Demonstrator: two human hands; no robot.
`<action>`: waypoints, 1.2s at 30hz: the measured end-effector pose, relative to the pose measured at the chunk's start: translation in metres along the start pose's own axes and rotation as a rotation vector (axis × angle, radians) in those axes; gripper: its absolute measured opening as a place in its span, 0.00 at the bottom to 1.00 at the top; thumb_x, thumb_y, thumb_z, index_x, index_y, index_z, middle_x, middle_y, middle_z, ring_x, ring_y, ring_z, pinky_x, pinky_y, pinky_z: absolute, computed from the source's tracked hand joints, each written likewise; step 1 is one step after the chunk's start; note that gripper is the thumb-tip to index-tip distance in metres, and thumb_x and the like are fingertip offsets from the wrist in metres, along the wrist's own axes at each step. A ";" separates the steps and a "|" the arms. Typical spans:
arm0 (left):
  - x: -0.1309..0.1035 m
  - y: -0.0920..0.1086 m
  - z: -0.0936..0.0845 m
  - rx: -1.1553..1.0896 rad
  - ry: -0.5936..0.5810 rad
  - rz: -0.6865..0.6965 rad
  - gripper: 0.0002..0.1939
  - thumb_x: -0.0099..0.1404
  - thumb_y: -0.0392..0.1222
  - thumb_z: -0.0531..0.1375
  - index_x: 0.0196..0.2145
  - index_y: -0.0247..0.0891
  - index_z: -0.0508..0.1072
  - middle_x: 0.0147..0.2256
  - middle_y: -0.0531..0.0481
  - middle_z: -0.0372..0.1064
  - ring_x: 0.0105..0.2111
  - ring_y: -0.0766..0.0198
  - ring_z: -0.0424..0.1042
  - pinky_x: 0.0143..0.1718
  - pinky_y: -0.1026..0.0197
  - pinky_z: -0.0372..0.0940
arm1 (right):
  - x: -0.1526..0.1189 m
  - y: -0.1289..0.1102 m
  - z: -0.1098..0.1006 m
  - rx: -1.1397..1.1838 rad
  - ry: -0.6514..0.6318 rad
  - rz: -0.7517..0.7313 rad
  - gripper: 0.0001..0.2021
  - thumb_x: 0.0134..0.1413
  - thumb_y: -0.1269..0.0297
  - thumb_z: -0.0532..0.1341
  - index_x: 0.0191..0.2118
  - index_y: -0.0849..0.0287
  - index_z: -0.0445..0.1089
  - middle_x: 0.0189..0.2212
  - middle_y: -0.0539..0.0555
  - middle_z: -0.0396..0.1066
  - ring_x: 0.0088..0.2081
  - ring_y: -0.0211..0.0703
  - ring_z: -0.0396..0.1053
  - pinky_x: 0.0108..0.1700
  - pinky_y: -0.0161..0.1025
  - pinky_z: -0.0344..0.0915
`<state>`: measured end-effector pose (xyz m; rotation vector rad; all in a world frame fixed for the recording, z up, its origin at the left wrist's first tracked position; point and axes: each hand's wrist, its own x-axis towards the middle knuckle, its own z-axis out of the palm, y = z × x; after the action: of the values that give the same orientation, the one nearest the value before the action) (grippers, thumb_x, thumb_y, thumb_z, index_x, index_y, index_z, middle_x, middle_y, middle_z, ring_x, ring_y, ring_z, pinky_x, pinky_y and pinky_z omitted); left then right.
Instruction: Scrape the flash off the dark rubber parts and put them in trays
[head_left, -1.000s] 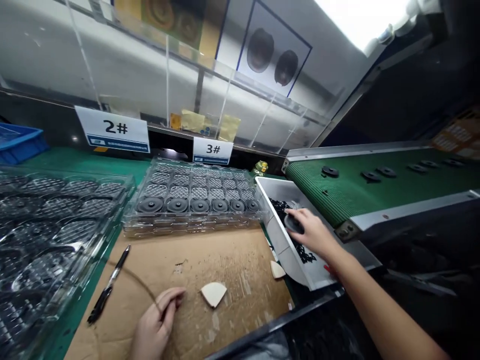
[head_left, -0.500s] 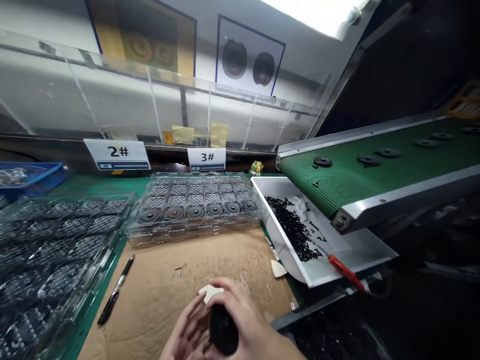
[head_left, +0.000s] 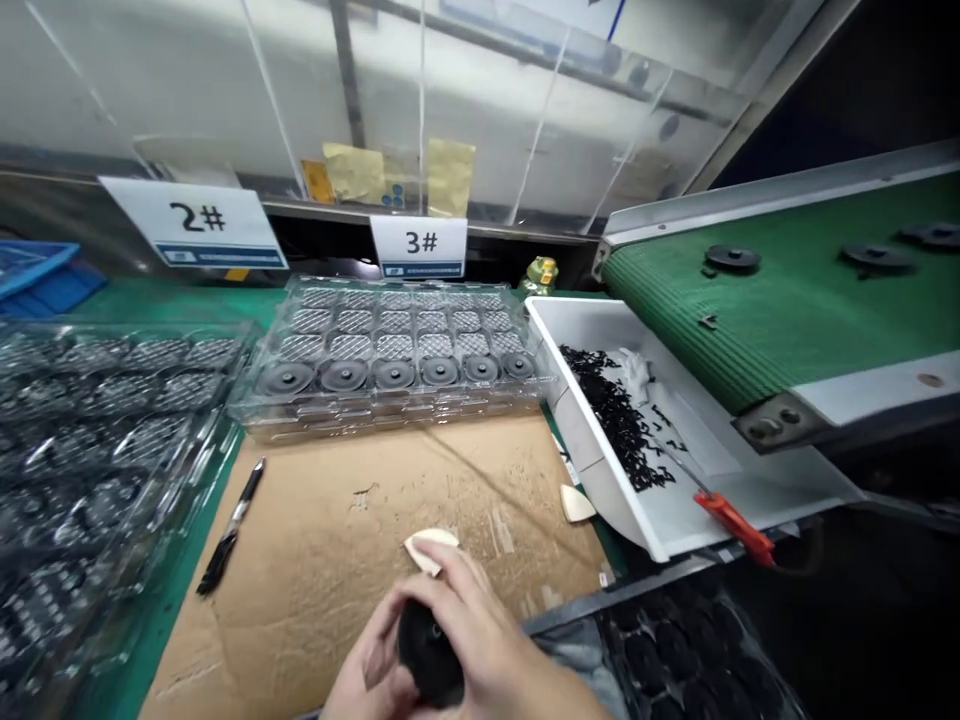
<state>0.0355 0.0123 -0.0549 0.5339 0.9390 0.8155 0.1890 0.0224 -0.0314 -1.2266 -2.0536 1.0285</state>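
Both of my hands are low in the middle of the view, over a brown cardboard sheet (head_left: 315, 540). Between them is a black round disc-shaped part (head_left: 429, 655), tilted on edge, with a small stub at its centre. My left hand (head_left: 364, 665) is closed around its left side, thumb against the lower edge. My right hand (head_left: 487, 630) curls over the top and right side of the disc. Its fingertips also touch a cream triangular wedge (head_left: 431, 545); whether they pinch it is unclear. Part of the disc is hidden by the fingers.
A clear tray (head_left: 394, 345) holds similar discs in its front row. More clear trays (head_left: 112, 430) stand left, beside a pen (head_left: 232, 525). At right, a white bin (head_left: 645, 530) holds small black pieces and a red-handled tool (head_left: 735, 525), below a green conveyor (head_left: 795, 320) carrying discs.
My head view has tipped down and closer, so the trays and bin sit higher in view. The disc stays in my hands, turned slightly; more of the cream wedge shows beyond my right fingertips.
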 end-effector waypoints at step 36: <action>-0.022 0.039 0.006 -0.445 0.097 0.130 0.25 0.46 0.46 0.68 0.43 0.42 0.73 0.41 0.49 0.73 0.43 0.59 0.71 0.46 0.64 0.65 | 0.049 -0.069 -0.010 -0.035 0.129 -0.248 0.15 0.55 0.75 0.53 0.48 0.66 0.64 0.35 0.55 0.70 0.34 0.40 0.65 0.38 0.40 0.62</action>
<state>0.0190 0.0176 -0.0129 0.1696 0.7829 1.1388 0.1405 0.0489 0.0337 -0.9969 -2.0670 0.7808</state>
